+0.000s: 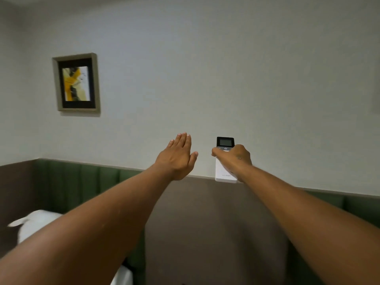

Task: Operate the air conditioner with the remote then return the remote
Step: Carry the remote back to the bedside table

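Head view: the remote [225, 161] is upright at arm's length before the pale wall [226, 68], screen at top, gripped by the right hand [233, 159] with the thumb lying across its buttons. The left hand [176, 157] hovers just beside it, flat, open and empty. This looks like the operating step; no air conditioner shows here. Next likely comes a firm button press, then carrying the remote back. A framed picture [76, 82] hangs far left.

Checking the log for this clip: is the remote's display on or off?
Cannot tell. The remote, held upright in the right hand, shows a dark grey screen with no readable figures.
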Demonstrator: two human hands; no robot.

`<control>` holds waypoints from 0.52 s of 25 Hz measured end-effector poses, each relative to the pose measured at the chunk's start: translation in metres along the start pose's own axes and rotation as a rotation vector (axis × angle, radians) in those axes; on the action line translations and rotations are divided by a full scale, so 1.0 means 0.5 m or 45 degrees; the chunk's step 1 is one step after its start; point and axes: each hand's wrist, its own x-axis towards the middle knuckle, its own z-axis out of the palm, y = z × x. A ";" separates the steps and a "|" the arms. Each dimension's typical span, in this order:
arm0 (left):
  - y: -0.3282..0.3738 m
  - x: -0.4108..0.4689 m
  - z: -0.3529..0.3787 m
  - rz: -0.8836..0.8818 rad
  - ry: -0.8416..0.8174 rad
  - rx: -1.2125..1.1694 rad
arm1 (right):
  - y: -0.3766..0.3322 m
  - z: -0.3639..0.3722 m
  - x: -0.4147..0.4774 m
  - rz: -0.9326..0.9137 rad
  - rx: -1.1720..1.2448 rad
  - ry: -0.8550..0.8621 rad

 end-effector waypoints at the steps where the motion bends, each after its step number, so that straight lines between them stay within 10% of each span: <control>1: 0.021 0.018 0.013 0.033 -0.007 -0.012 | 0.018 -0.017 0.011 0.017 -0.026 0.030; 13: 0.063 0.020 0.351 0.176 -0.341 -0.177 | 0.327 0.088 0.016 0.266 -0.208 0.100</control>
